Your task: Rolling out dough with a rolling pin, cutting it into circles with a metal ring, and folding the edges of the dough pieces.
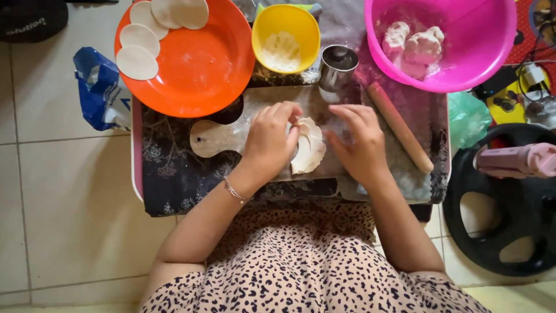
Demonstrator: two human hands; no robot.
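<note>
Bright, even daylight; soft and diffuse, no single source identifiable; colours saturated on orange plate (pixel 200 64), yellow bowl (pixel 285 36) and pink basin (pixel 443 40); mild sheen on plate surface and on metal cup (pixel 337 65); shadows weak and short, faint one under hands (pixel 269 142) on wooden board (pixel 231 133); floor tiles (pixel 63 191) pale, near washed out; centre reasonably sharp; slight softness at fingertips; wide-angle bending toward edges, tile joints curved at left; corners a little softer.
</note>
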